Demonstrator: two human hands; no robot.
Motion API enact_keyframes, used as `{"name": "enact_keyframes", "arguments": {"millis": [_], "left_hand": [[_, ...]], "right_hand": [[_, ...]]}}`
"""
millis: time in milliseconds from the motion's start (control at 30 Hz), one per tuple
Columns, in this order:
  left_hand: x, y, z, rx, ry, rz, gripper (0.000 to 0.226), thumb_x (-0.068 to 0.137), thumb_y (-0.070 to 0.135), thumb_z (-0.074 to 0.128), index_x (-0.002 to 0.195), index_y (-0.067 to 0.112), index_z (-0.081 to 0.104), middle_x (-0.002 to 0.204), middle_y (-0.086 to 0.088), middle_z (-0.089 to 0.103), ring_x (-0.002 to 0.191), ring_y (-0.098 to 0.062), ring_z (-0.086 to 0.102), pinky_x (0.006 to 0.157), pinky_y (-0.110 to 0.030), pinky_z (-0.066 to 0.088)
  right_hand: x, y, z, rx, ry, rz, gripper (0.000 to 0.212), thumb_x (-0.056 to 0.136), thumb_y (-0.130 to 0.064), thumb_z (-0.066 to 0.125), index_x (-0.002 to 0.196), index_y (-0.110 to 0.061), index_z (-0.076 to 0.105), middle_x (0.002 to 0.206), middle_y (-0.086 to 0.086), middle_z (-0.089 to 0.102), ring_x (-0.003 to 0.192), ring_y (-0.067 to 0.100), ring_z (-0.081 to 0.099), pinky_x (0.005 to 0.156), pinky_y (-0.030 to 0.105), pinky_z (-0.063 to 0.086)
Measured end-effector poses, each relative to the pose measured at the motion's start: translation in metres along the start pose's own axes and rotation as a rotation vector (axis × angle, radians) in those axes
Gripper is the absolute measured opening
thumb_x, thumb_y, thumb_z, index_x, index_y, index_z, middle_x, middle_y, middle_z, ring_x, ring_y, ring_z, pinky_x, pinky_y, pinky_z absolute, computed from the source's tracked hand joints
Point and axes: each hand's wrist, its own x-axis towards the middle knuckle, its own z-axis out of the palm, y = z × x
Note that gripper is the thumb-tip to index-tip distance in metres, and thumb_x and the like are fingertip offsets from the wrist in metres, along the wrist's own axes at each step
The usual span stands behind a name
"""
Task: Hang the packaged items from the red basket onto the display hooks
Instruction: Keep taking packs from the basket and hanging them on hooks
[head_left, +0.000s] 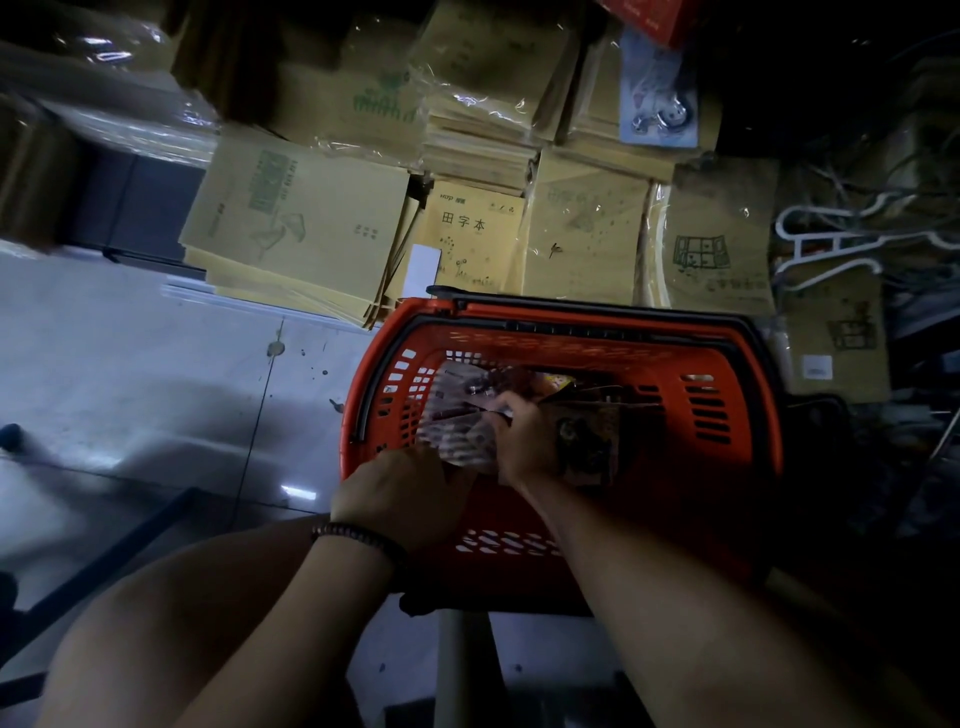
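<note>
A red basket (727, 415) with black handles stands on the floor in front of me. Several clear packaged items (457, 415) lie inside it, with a darker pack (587, 436) to their right. Both hands reach down into the basket. My left hand (400, 493) rests at the near edge of the packs, its fingers curled onto the nearest one. My right hand (524, 441) pinches a clear pack at its top edge. No display hooks are in view.
Stacks of yellow wrapped notebooks (301, 228) lie on the floor beyond the basket. White hangers (831, 249) and tangled wires fill the dark area at right. Grey tiled floor (156, 374) spreads to the left. A pale post (457, 670) stands between my arms.
</note>
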Motion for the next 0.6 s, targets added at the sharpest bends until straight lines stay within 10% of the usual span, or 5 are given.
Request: {"name": "enact_keyframes", "arguments": {"millis": [267,600], "left_hand": [[0.003,-0.006,-0.015,-0.119,0.052,-0.087,0.046,0.106,0.052,0.048,0.104,0.012,0.071,0.107,-0.014,0.076,0.104,-0.037,0.072,0.093,-0.05,0.058],[-0.038,-0.022,-0.058,-1.219,-0.217,-0.368,0.059,0.105,0.063,0.049,0.129,0.011,0.064,0.119,-0.022,0.072,0.11,-0.043,0.066,0.104,-0.057,0.052]], "right_hand": [[-0.022,-0.012,-0.028,-0.002,0.073,-0.221,0.013,0.099,-0.043,0.065,0.1,-0.031,0.07,0.085,-0.007,0.077,0.078,0.015,0.072,0.066,0.036,0.053],[-0.112,-0.052,-0.111,0.179,0.163,-0.43,0.006,0.094,-0.014,0.079,0.095,-0.02,0.079,0.092,-0.016,0.078,0.087,-0.004,0.072,0.076,0.024,0.056]]}}
